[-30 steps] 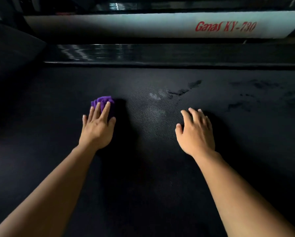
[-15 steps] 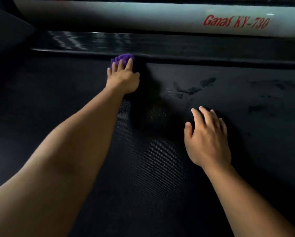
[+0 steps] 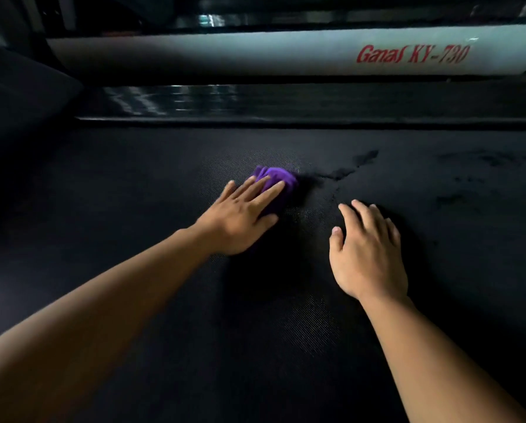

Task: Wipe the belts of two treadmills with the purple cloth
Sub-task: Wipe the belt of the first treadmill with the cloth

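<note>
Treadmill belt (image 3: 164, 300), one, black and textured: bounded on the far side by one glossy side rail (image 3: 286, 100), with bare surface left, right and nearward of two hands. Beyond the rail, one white panel (image 3: 255, 53) lettered "Ganas KY-730" in red; several dark smudges (image 3: 347, 169) mark the belt just right of the cloth. Purple cloth (image 3: 278, 178), one, bunched at mid-belt under the left hand (image 3: 243, 215), fingers straight, pressing it down; right hand (image 3: 365, 254) just beside, apart from the cloth, palm down on the belt, fingers loosely spread.
</note>
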A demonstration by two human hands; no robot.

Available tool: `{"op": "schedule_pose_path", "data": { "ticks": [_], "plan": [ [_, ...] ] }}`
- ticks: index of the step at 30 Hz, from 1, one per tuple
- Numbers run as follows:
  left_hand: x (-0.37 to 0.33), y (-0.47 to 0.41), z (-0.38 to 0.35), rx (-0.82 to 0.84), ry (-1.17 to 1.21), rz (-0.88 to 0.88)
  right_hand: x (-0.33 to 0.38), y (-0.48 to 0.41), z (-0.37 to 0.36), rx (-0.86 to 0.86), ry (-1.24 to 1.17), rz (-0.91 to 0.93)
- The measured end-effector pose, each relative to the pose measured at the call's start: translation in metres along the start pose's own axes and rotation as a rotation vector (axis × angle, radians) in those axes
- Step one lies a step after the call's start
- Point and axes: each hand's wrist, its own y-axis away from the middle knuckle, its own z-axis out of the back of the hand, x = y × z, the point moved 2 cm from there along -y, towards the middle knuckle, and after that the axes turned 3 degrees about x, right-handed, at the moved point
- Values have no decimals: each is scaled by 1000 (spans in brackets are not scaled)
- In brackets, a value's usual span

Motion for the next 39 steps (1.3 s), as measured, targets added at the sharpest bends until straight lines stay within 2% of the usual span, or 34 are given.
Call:
{"op": "schedule_pose_path", "data": {
  "ticks": [3, 6, 11, 14, 18, 21, 25, 28, 31, 35, 39],
  "plan": [
    [48, 19, 8, -5, -1, 110, 1, 1, 1, -13, -4, 5],
    [84, 1, 18, -63, 36, 251, 2, 1, 2, -23, -5, 0],
    [73, -83, 31, -66, 66, 396, 1, 3, 0, -4, 27, 18],
    [27, -133, 31, -55, 78, 341, -1, 1, -1, 56, 47, 11],
    [-50, -170, 23, -22, 70, 170, -2, -2, -3, 58, 54, 3],
    [-79, -154, 13, -10, 48, 58, -2, 0, -2, 5, 36, 3],
    [-75, -88, 2, -26, 42, -14, 0, 0, 1, -27, -4, 6],
    [-49, -21, -6, -31, 45, 16, 1, 2, 2, -31, -17, 5],
    [-11, 13, -4, -46, 66, 132, 1, 1, 1, -36, -14, 7],
    [26, -30, 10, -96, 69, 296, 1, 1, -1, -34, -13, 10],
    [19, -104, 20, -43, 101, 370, -2, 2, -3, 14, -4, 13]
  ]
}}
